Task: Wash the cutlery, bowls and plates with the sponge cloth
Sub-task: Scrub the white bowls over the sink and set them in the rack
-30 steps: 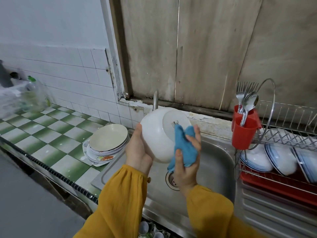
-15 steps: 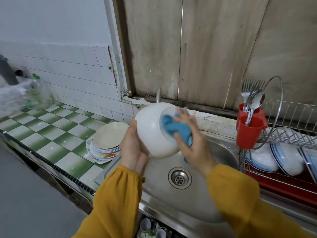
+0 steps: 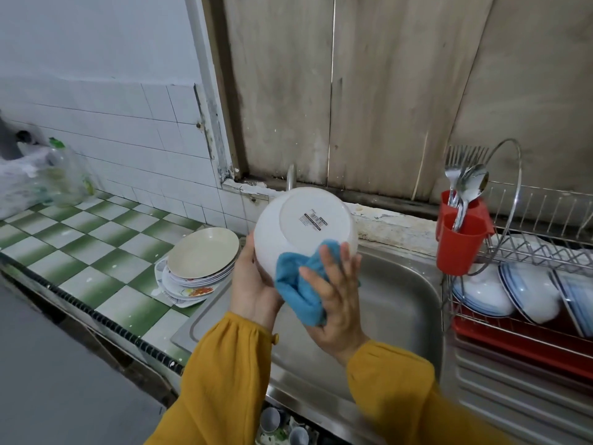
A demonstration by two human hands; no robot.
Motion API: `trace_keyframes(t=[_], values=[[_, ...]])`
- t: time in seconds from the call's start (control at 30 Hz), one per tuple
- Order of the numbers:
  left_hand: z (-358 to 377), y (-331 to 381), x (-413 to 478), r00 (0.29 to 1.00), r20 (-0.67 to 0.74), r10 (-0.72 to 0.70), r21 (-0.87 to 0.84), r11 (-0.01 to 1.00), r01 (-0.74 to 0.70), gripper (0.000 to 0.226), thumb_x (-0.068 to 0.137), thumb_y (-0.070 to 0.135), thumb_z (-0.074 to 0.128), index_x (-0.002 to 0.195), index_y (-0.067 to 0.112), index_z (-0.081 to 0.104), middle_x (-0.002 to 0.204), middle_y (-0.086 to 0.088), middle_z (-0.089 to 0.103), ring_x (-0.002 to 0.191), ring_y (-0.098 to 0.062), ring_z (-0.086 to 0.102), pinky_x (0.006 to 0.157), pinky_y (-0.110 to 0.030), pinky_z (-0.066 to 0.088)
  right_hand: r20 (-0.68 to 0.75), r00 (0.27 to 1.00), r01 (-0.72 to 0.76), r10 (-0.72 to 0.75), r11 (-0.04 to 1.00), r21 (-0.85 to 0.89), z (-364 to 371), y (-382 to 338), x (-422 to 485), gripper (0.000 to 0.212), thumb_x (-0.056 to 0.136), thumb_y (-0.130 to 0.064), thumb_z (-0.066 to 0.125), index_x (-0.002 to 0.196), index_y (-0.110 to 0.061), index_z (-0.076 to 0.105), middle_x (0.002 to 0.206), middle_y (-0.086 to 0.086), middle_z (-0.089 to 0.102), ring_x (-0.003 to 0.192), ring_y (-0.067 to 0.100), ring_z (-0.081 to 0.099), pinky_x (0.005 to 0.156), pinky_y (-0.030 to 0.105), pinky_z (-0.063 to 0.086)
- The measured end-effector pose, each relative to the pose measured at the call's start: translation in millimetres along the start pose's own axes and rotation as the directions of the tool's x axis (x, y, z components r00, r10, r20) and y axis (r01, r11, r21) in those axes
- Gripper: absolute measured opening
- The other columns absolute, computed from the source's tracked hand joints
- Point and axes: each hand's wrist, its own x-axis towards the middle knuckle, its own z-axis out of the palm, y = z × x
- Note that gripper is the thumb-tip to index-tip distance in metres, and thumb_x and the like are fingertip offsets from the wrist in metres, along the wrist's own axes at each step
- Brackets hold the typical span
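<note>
- Weathered wooden boards [image 3: 353, 91] back a stainless steel sink [image 3: 404, 303], and a green-and-white checkered tile counter [image 3: 80, 248] runs off to the left of both hands.
- The left hand [image 3: 253, 284] grips a white round bowl [image 3: 298, 220] by its left side. It holds the bowl above the basin with the labelled underside turned to the camera, and its fingers curl round the far side, out of sight.
- The right hand [image 3: 337, 300] presses a blue sponge cloth [image 3: 298, 284] against the bowl's lower edge. Its fingers [image 3: 345, 255] are nearly straight and spread, and the thumb lies across the bunched fold.
- The cloth sits between the two hands, touching the bowl and just beside the left palm, with its tail hanging below the right thumb.
- Above the fingertips, just behind the bowl's top edge, a metal tap [image 3: 291, 176] rises.
- Close to the left of the left hand, a stack of cream and patterned plates [image 3: 202, 258] sits on the counter at the sink rim.
- To the right of the right fingers the basin lies open as far as a red plastic cutlery holder [image 3: 459, 245] with steel forks and spoons [image 3: 465, 184], hung on a wire dish rack [image 3: 545, 216].
- Blue-rimmed white bowls [image 3: 526, 290] stand on edge in the rack above a red drip tray [image 3: 513, 345], well apart from the hands.
</note>
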Motion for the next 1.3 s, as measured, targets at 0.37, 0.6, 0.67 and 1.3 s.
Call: trace_keyframes(t=[0.37, 0.6, 0.67, 1.3], values=[[-2, 10, -10, 0.957, 0.146, 0.252, 0.115, 0.956, -0.269, 0.024, 0.096, 0.031, 0.054, 0.094, 0.023, 0.076, 0.099, -0.003, 0.074, 0.094, -0.026, 0.070, 0.093, -0.050, 0.050, 0.277, 0.107, -0.585, 0.955, -0.165, 0.794, -29, 4, 80, 0.020, 0.097, -0.030, 0.051, 0.101, -0.018, 0.067, 0.087, 0.001, 0.072, 0.080, 0.016, 0.066, 0.066, 0.028, 0.051], [12, 22, -32, 0.742, 0.342, 0.576, 0.477, 0.574, -0.666, 0.022, 0.081, 0.024, 0.068, 0.101, 0.018, 0.075, 0.104, 0.002, 0.075, 0.109, -0.019, 0.066, 0.095, -0.041, 0.053, 0.461, 0.210, -0.722, 0.862, -0.182, 0.668, -54, 23, 114, 0.030, 0.095, -0.037, 0.051, 0.101, -0.015, 0.069, 0.090, 0.007, 0.071, 0.082, 0.024, 0.064, 0.072, 0.034, 0.048], [13, 14, -36, 0.699, 0.400, 0.593, 0.540, 0.464, -0.702, 0.017, 0.083, 0.020, 0.072, 0.099, 0.019, 0.075, 0.098, 0.006, 0.075, 0.099, -0.012, 0.068, 0.087, -0.031, 0.056, 0.383, 0.312, -0.746, 0.869, -0.025, 0.665, -54, 12, 122, 0.029, 0.097, -0.038, 0.048, 0.100, -0.018, 0.069, 0.095, 0.004, 0.073, 0.088, 0.020, 0.067, 0.075, 0.033, 0.050], [13, -15, -30, 0.764, 0.192, 0.617, 0.528, 0.591, -0.610, 0.015, 0.087, 0.001, 0.066, 0.095, 0.010, 0.075, 0.096, -0.008, 0.075, 0.088, -0.018, 0.068, 0.085, -0.034, 0.056, 0.214, 0.770, -0.638, 0.601, 0.731, 0.242, -34, -14, 102, 0.040, 0.087, -0.041, 0.049, 0.110, -0.014, 0.068, 0.112, 0.000, 0.069, 0.113, 0.008, 0.057, 0.105, 0.015, 0.033]])
